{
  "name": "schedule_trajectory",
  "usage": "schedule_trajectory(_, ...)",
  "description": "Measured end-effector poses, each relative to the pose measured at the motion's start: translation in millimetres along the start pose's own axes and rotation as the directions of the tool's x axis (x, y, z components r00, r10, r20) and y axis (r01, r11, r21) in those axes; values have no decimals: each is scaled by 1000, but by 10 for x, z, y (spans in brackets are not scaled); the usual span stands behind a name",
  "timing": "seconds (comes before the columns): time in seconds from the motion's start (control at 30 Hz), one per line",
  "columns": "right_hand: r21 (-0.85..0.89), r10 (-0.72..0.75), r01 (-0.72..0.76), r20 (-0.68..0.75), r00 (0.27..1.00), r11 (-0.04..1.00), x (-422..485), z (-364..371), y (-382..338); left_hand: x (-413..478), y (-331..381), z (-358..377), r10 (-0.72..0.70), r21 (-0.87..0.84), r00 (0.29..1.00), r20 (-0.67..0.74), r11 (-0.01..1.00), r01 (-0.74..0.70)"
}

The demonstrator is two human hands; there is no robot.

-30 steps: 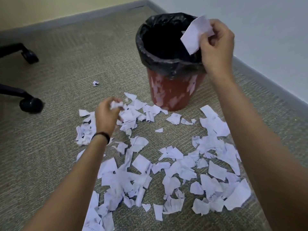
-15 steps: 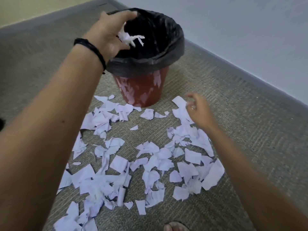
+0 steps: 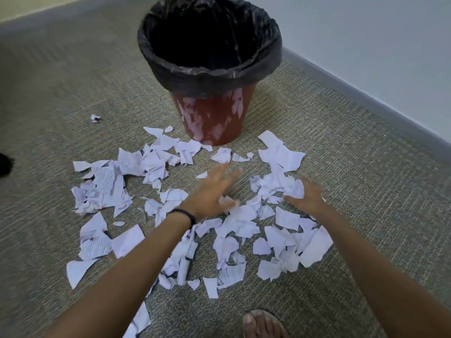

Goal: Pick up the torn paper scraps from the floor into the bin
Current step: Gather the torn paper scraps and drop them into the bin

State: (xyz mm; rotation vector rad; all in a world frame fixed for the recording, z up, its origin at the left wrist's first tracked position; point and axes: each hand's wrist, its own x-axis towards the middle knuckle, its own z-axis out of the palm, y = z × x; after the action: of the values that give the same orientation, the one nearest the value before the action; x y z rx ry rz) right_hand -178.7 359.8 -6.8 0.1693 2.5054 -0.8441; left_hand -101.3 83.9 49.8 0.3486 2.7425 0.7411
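Observation:
Several torn white paper scraps [image 3: 229, 245] lie spread over the carpet in front of a red bin [image 3: 214, 120] lined with a black bag. My left hand [image 3: 212, 191], a black band on its wrist, hovers blurred just above the middle of the scraps, fingers spread and holding nothing. My right hand [image 3: 308, 200] is down on the right side of the pile. Its fingers curl around a crumpled scrap [image 3: 294, 187], with the thumb stretched out below it. The inside of the bin is dark and hidden.
One small crumpled scrap [image 3: 95, 118] lies apart at the left of the bin. A grey skirting board [image 3: 366, 93] and wall run along the right. My foot in a sandal [image 3: 263, 323] stands at the bottom edge. A dark object [image 3: 5, 164] shows at the left edge.
My left hand has come down from the bin's rim, where it held scraps, to the pile and is now bare. My right hand has moved nearer and closed on a crumpled scrap.

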Motion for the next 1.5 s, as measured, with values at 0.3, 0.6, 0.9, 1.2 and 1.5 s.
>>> schedule_trajectory(0.3, -153, -304, 412, 462, 833, 898, -239, 529, -613, -246, -130, 517, -54, 372, 809, 585, 904, -209)
schedule_trajectory(0.6, -406, -295, 635, 636, 713, 657, -659, 987, -851, -576, -642, 261, 35, 421, 851, 523, 858, -294)
schedule_trajectory(0.9, -581, -373, 710, 605, 704, 397, -834, 1109, -931, -953, -837, 43, -234, 510, 798, 555, 854, -104)
schedule_trajectory(1.2, -491, -465, 720, 552, 692, 489, -671, 1117, -857, -994, -752, 71, -233, 542, 879, 417, 840, -34)
schedule_trajectory(1.5, -292, -464, 594, 408, 786, 749, -646, 786, -1130, -980, -831, 70, -223, 480, 873, 433, 877, -14)
